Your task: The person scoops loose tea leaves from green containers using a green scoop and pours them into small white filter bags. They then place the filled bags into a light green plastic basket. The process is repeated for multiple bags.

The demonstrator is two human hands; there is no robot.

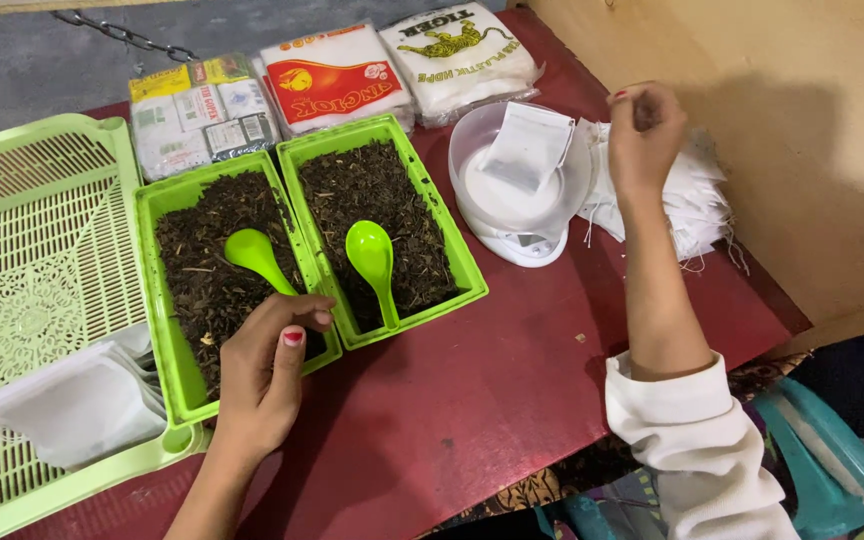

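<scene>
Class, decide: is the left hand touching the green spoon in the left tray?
Touching. The head view shows the left hand closed over the handle of the green spoon.

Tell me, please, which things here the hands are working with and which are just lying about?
In use: left hand on green spoon in left tea tray; right hand at white bag pile; scale bowl.
Lying about: packets, slotted tray, chain.

light: bright, even | shadows: soft, on wall | focus: sharp | blur: none
</scene>
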